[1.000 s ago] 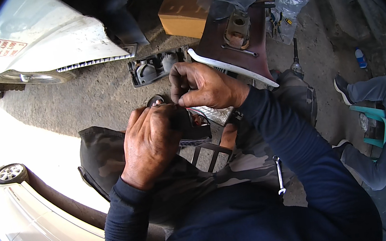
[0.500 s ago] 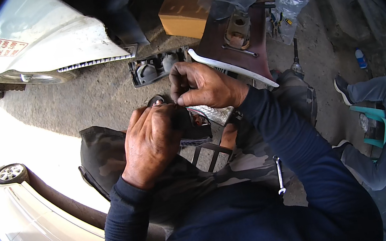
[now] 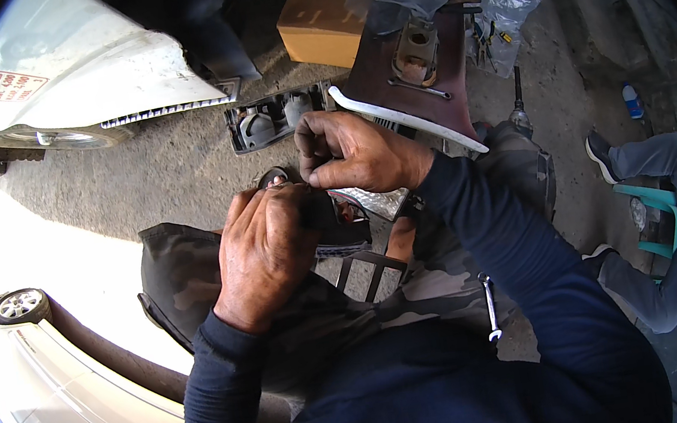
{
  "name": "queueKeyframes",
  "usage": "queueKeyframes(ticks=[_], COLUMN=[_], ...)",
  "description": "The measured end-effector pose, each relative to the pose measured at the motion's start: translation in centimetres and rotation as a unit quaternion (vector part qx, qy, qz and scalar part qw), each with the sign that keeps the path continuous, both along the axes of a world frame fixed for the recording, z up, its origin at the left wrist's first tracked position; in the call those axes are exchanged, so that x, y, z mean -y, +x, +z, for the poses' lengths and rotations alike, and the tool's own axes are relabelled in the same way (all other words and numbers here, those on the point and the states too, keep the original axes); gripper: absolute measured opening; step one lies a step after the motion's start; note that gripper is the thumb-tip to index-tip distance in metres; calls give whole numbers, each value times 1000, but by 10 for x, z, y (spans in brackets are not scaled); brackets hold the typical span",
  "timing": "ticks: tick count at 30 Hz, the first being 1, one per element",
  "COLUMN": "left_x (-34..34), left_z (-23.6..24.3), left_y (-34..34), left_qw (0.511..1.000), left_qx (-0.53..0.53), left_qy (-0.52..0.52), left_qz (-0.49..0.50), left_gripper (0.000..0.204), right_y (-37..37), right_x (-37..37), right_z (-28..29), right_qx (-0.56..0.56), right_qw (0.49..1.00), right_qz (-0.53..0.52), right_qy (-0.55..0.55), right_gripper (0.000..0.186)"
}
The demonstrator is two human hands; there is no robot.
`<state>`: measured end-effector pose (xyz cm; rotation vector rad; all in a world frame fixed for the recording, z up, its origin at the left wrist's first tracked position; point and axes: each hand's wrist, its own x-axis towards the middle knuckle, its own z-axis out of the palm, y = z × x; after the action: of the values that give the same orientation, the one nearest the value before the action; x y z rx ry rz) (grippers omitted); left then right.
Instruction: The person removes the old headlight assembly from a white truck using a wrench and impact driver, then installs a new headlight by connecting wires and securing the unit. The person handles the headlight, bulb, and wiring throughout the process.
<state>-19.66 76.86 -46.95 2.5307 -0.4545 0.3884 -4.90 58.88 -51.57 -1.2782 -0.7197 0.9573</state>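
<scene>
Above my lap is a vehicle lamp with a black housing [image 3: 346, 235] and a silvery patterned face [image 3: 382, 199]. My left hand [image 3: 265, 255] is closed around the housing's left side. At the top edge of the lamp, the thumb and bent fingers of my right hand [image 3: 361, 155] are pinched together, close to my left fingertips. Whatever lies in that pinch is hidden or too small to name. Some reddish wiring or small parts show inside the housing, to the right of my left hand.
A maroon seat [image 3: 388, 75] ahead bears a combination wrench [image 3: 420, 89] and a worn metal part [image 3: 417, 46]. Another wrench [image 3: 490, 307] rests by my right thigh. A lamp unit [image 3: 278, 119] and cardboard box [image 3: 321, 28] are beyond. A person [image 3: 652, 167] sits at right; a cream car [image 3: 78, 387] stands left.
Hardly anything differs. My right hand has shifted very slightly at the lamp's top edge, while my left hand keeps its grip.
</scene>
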Motion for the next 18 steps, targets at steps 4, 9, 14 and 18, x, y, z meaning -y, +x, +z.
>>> queueKeyframes(ticks=[4,9,14,18], left_x=[0,0,1,-1], left_z=[-1,0,0,1], left_y=[0,0,0,2], left_qw=[1000,1000,1000,1000], left_qx=[10,7,11,3], left_qy=[5,9,2,9], left_qz=[-18,10,-8,-4], left_gripper=[41,46,46,41], right_y=[0,-1,1,4], right_x=[1,1,1,0], right_z=[1,2,1,3], right_qx=[7,-30,16,1], right_qw=[999,1000,999,1000], right_qz=[18,2,31,0], right_qy=[-27,10,-37,4], right_gripper=[32,30,30,31])
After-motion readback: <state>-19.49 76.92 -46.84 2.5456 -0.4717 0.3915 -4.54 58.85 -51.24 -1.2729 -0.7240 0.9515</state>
